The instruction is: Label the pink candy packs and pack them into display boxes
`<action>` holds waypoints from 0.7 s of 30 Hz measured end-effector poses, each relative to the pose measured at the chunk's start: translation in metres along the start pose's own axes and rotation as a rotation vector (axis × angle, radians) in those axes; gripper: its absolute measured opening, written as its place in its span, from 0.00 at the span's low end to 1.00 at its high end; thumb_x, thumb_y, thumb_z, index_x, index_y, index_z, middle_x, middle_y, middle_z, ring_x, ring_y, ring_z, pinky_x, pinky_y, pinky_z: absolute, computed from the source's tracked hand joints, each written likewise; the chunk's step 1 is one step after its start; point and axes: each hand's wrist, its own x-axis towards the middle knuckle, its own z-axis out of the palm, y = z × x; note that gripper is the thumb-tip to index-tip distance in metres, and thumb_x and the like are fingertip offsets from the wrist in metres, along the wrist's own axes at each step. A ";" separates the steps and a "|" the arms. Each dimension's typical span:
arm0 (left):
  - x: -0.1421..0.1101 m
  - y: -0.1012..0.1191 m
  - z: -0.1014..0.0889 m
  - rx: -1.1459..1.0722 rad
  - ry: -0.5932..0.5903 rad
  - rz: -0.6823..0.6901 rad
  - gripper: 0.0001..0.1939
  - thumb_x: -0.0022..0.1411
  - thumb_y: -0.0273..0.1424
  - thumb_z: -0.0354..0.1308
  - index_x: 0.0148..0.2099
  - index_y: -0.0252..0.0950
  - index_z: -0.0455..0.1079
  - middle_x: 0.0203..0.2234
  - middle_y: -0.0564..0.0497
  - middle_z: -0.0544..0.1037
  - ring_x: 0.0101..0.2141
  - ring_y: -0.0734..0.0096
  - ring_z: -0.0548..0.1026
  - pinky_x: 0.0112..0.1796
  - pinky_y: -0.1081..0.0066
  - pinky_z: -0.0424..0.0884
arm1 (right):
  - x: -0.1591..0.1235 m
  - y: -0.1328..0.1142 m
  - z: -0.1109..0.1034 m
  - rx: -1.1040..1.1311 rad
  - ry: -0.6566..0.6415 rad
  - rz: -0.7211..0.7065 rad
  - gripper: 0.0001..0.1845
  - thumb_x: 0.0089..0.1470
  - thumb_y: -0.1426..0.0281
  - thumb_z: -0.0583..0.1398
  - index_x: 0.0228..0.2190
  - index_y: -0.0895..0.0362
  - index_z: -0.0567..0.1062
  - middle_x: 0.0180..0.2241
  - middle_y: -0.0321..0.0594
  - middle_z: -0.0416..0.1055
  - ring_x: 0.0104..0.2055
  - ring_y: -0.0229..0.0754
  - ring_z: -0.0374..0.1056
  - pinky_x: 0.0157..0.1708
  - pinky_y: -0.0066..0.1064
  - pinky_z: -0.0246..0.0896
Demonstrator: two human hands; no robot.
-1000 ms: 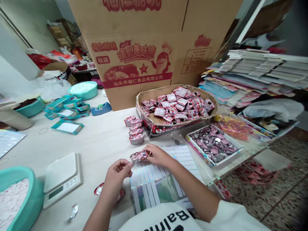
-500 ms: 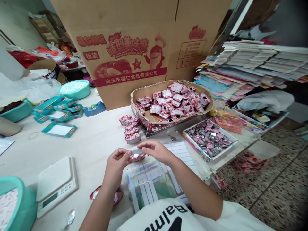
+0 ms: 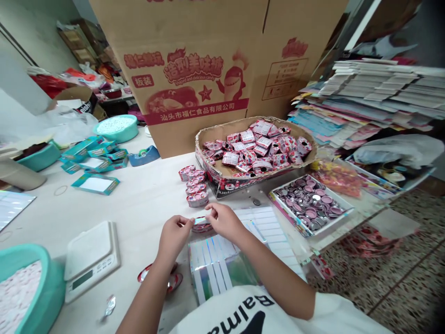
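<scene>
My left hand (image 3: pixel 175 234) pinches the left end of a small shiny clear sticker (image 3: pixel 200 221). The fingertips of my right hand (image 3: pixel 224 221) are closed at its other end. Under the stretched sticker is a small red and pink oval candy box (image 3: pixel 202 228), partly hidden by it. Sheets of striped holographic stickers (image 3: pixel 222 266) lie beneath my right forearm. Beyond my hands stands a row of similar oval boxes (image 3: pixel 197 199). Some red and silver packaging (image 3: pixel 174 282) lies half hidden behind my left forearm.
A cut-down carton (image 3: pixel 222 183) full of wrapped boxes stands ahead, before a big cardboard box (image 3: pixel 194 28). A tray of round tins (image 3: pixel 313 204) is at right. A white scale (image 3: pixel 92 250) and a teal basin (image 3: pixel 52 278) stand at left.
The view has shifted slightly left, so things appear farther right. My right fingers have closed from a looser spread to a pinch, and the sticker now lies flatter over the box.
</scene>
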 end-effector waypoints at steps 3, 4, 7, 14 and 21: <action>0.004 -0.004 0.004 0.024 -0.009 0.019 0.17 0.51 0.47 0.60 0.26 0.37 0.72 0.22 0.50 0.77 0.26 0.64 0.72 0.29 0.68 0.63 | -0.001 0.001 0.003 -0.099 0.008 -0.062 0.10 0.51 0.79 0.60 0.36 0.57 0.77 0.24 0.34 0.72 0.29 0.39 0.67 0.33 0.28 0.58; 0.004 -0.005 0.005 0.028 -0.009 0.026 0.17 0.51 0.47 0.60 0.26 0.37 0.72 0.23 0.50 0.77 0.26 0.64 0.73 0.30 0.68 0.64 | 0.000 0.001 0.003 -0.121 0.011 -0.077 0.10 0.52 0.79 0.60 0.36 0.57 0.77 0.25 0.35 0.72 0.29 0.39 0.67 0.33 0.29 0.59; 0.004 -0.007 0.008 0.031 -0.010 0.037 0.16 0.52 0.46 0.58 0.26 0.38 0.71 0.23 0.50 0.77 0.27 0.64 0.73 0.30 0.68 0.64 | 0.000 -0.001 0.003 -0.171 0.008 -0.105 0.10 0.52 0.80 0.60 0.34 0.57 0.78 0.29 0.39 0.74 0.31 0.40 0.68 0.34 0.29 0.60; 0.009 -0.013 0.009 0.051 -0.014 0.009 0.15 0.49 0.42 0.62 0.26 0.39 0.61 0.19 0.54 0.74 0.23 0.68 0.71 0.26 0.71 0.61 | 0.002 -0.004 0.004 -0.256 -0.036 -0.119 0.13 0.51 0.81 0.59 0.36 0.57 0.78 0.32 0.39 0.73 0.35 0.42 0.68 0.39 0.30 0.61; 0.011 -0.009 0.008 0.052 -0.104 0.044 0.11 0.52 0.38 0.60 0.32 0.39 0.64 0.27 0.52 0.77 0.26 0.69 0.74 0.28 0.71 0.64 | 0.003 -0.006 -0.018 -0.338 0.002 0.001 0.20 0.48 0.73 0.67 0.45 0.52 0.78 0.42 0.42 0.68 0.38 0.42 0.68 0.40 0.32 0.61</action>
